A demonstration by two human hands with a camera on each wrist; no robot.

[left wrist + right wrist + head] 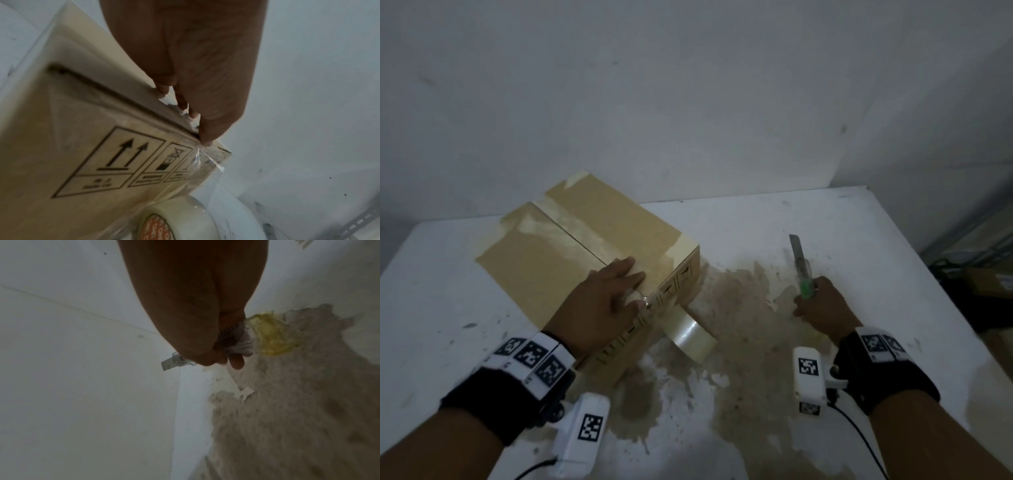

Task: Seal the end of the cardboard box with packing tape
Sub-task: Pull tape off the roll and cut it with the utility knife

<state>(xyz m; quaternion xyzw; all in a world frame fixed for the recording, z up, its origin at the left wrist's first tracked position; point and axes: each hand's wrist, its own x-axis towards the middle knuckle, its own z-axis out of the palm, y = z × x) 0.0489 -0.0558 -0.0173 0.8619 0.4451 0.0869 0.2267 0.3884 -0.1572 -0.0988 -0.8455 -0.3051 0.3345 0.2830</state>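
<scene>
Pressing flat on the cardboard box [585, 246], my left hand [606, 301] lies with straight fingers at the near top edge, pinning the clear packing tape [198, 160] where it folds over the printed side. Tape already shines along the top seam, so I judge the sealing nearly done; the strip still runs down to the tape roll [693, 334], touching the box's side on the worn table [893, 240]. My right hand [822, 308] is clamped round a green utility knife [802, 270], blade out, well apart from the strip. Cutting remains.
</scene>
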